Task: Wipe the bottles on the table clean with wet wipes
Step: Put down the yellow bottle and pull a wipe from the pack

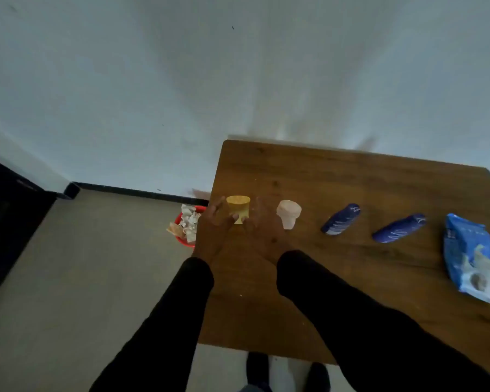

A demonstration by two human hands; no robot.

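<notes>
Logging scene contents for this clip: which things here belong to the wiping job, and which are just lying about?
Job things:
yellow bottle, between left hand and right hand
pink bottle
two blue bottles
blue wet-wipes pack

Lying about:
red bin of crumpled wipes, on the floor beside the table

The table [351,278] is brown wood grain. On it stand a yellow bottle [239,208], a pale pink bottle [288,213] and two dark blue bottles with white markings [341,219]. The wipes pack [471,257] is blue and white; the bin [185,230] is red.
</notes>
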